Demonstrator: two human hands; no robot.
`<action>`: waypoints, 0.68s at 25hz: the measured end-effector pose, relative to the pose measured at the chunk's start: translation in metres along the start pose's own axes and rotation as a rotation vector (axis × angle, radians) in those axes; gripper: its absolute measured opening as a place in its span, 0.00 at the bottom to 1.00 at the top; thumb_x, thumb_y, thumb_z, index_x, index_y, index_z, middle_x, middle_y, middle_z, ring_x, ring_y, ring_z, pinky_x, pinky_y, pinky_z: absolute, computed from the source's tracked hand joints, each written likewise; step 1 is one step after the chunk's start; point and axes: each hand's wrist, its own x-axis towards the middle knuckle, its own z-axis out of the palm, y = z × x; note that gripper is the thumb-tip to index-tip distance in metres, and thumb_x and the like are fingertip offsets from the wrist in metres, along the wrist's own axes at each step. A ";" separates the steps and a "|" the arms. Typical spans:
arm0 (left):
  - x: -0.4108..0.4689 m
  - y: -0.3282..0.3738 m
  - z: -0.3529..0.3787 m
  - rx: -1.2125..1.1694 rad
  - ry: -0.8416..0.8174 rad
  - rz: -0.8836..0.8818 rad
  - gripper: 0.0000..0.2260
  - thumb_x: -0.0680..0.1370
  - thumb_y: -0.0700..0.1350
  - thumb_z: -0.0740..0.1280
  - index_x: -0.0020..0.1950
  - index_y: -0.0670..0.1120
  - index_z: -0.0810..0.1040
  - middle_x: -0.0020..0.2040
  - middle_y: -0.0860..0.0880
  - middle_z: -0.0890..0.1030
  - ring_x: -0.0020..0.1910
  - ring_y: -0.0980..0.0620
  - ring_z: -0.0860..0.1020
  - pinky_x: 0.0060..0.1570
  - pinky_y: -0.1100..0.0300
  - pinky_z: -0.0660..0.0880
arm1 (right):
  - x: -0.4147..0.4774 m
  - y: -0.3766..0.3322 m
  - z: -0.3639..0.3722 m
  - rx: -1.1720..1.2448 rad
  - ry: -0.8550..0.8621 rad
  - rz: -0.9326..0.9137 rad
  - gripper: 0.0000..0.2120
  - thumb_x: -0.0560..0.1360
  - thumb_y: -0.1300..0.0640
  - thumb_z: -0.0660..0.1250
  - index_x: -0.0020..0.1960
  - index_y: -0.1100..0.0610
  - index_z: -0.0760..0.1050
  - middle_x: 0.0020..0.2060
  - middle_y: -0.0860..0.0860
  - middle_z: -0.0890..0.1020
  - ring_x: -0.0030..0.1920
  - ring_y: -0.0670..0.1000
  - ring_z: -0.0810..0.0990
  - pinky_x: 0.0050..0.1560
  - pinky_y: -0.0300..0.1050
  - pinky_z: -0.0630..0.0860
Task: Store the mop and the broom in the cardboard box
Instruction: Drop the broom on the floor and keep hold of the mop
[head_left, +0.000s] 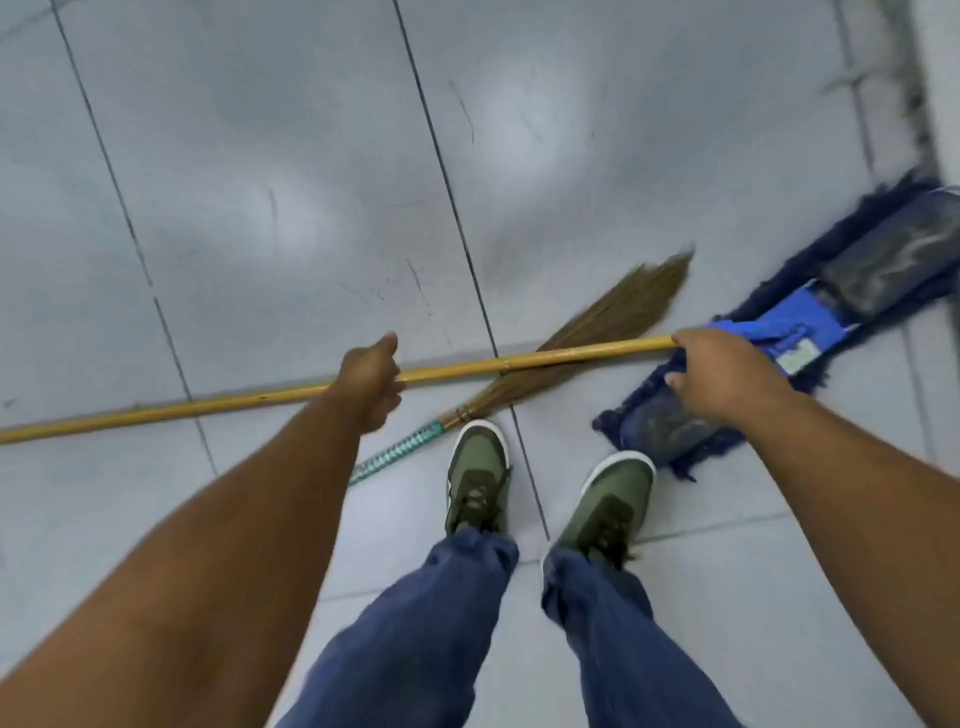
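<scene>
Both hands are gripping the dust mop (852, 291): left hand (370, 382) closing mid-pole, right hand (719, 371) near the head. The grass broom (597, 332) is lying beneath on the floor (260, 182). Cardboard box unseen. Risk: the long pole swinging leftward, or feet snagging the broom.

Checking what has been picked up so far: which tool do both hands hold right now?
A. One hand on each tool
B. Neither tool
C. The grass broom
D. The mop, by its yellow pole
D: the left hand and right hand both close on the mop's yellow pole, while the broom lies on the floor underneath.
</scene>
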 end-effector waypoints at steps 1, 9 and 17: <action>0.029 -0.019 0.011 -0.072 -0.004 -0.034 0.12 0.81 0.52 0.58 0.56 0.45 0.72 0.48 0.42 0.74 0.46 0.43 0.75 0.49 0.51 0.72 | 0.026 0.009 0.026 -0.036 -0.011 -0.014 0.15 0.73 0.57 0.67 0.59 0.60 0.71 0.57 0.61 0.76 0.56 0.63 0.75 0.55 0.57 0.76; 0.164 -0.067 0.039 -0.707 0.141 -0.223 0.18 0.81 0.45 0.58 0.69 0.39 0.65 0.59 0.41 0.74 0.55 0.44 0.76 0.58 0.49 0.74 | 0.128 0.036 0.114 -0.487 0.172 -0.069 0.09 0.68 0.64 0.65 0.49 0.60 0.72 0.44 0.60 0.78 0.44 0.63 0.76 0.48 0.55 0.71; 0.010 0.022 -0.004 -1.031 0.168 0.131 0.04 0.81 0.43 0.58 0.54 0.44 0.67 0.33 0.49 0.70 0.29 0.50 0.71 0.37 0.53 0.73 | 0.037 -0.006 0.017 -0.505 0.239 -0.083 0.08 0.71 0.59 0.66 0.38 0.53 0.67 0.32 0.52 0.77 0.31 0.55 0.69 0.34 0.47 0.64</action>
